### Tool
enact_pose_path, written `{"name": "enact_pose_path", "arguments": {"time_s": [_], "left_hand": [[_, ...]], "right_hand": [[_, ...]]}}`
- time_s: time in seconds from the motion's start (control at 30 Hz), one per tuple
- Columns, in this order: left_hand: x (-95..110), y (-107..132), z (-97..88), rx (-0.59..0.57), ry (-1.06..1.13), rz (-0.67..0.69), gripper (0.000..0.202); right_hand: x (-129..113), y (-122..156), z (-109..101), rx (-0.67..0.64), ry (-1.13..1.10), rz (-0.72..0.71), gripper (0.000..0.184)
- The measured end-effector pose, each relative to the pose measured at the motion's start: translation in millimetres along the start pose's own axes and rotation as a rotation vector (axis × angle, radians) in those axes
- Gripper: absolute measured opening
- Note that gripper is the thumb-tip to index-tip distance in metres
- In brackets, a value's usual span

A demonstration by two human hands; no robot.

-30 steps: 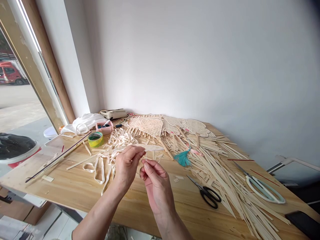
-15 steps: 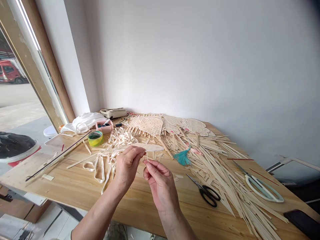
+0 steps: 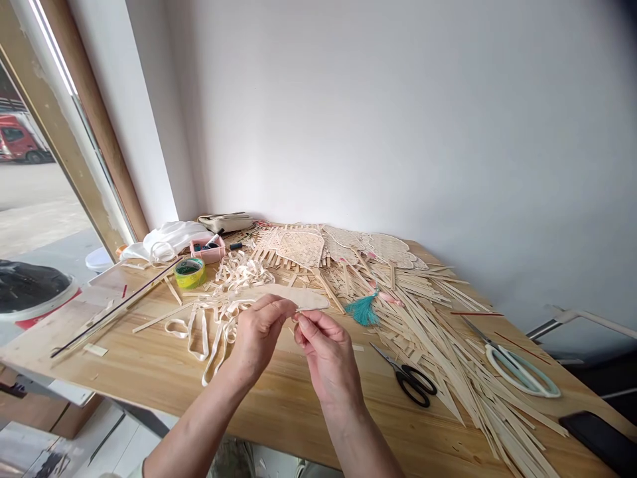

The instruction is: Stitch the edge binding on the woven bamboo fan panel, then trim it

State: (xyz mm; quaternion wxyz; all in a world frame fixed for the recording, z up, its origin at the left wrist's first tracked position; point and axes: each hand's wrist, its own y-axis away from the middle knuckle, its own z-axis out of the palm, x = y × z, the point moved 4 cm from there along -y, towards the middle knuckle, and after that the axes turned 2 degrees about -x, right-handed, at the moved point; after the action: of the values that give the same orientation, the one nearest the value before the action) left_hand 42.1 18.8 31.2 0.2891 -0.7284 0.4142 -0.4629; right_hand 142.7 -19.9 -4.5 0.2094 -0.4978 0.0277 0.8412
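Head view: the left hand (image 3: 259, 335) curls its fingers closed on the end of a flat, pale, leaf-shaped bamboo strip (image 3: 306, 297). Just right of them, the right hand (image 3: 328, 358) pinches its fingertips (image 3: 301, 320) together on a thin bamboo sliver (image 3: 298, 309) at the strip's edge, above a grainy wooden table (image 3: 279, 411).

Head-worn view, looking forward and down.

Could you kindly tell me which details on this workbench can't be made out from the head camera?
In the head view:
What the right hand pinches: thin, and partly hidden by its fingers.
Where the pale bamboo strip meets the left hand: hidden by the fingers.
Contents of the pink box: too small.
Dark flat object: cut off by the lower right edge.
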Motion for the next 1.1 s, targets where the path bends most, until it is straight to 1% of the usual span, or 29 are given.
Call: {"name": "enact_pose_path", "arguments": {"time_s": [0.1,0.2,0.4,0.57,0.67,0.8,0.87,0.93,1.0,1.1], "left_hand": [[0.3,1.9,0.2,0.010,0.009,0.007,0.011],[0.8,2.6,0.0,0.004,-0.002,-0.004,0.012],[2.2,0.0,-3.1,0.032,-0.051,0.002,0.012],[1.9,-2.5,-6.5,0.025,-0.051,-0.029,0.011],[1.3,-2.6,-7.2,0.026,-0.045,-0.018,0.011],[-0.5,-2.5,-7.0,0.040,-0.040,-0.008,0.010],[-0.5,-2.6,-6.9,0.044,-0.044,-0.002,0.009],[-0.1,-2.8,-6.5,0.041,-0.053,0.000,0.008],[0.2,-2.6,-5.9,0.033,-0.060,-0.003,0.009],[0.0,-1.6,-4.9,0.022,-0.052,-0.007,0.009]], "right_hand": [[0.4,-2.0,0.3,-0.004,0.040,-0.021,0.014],[1.3,-2.1,1.5,0.018,0.017,-0.019,0.015],[3.9,-0.1,3.3,0.059,-0.125,0.073,0.021],[3.4,3.8,0.0,0.061,-0.075,0.127,0.026],[-2.7,4.4,-6.8,0.067,0.026,0.091,0.028],[-16.8,6.5,-20.4,0.148,0.159,-0.071,0.026],[-17.8,9.3,-21.3,0.129,0.230,-0.078,0.024],[-12.6,11.9,-17.4,0.065,0.287,-0.020,0.024],[-5.3,13.3,-12.9,0.019,0.302,0.035,0.025],[2.8,10.8,-8.9,-0.030,0.290,0.069,0.025]]}}
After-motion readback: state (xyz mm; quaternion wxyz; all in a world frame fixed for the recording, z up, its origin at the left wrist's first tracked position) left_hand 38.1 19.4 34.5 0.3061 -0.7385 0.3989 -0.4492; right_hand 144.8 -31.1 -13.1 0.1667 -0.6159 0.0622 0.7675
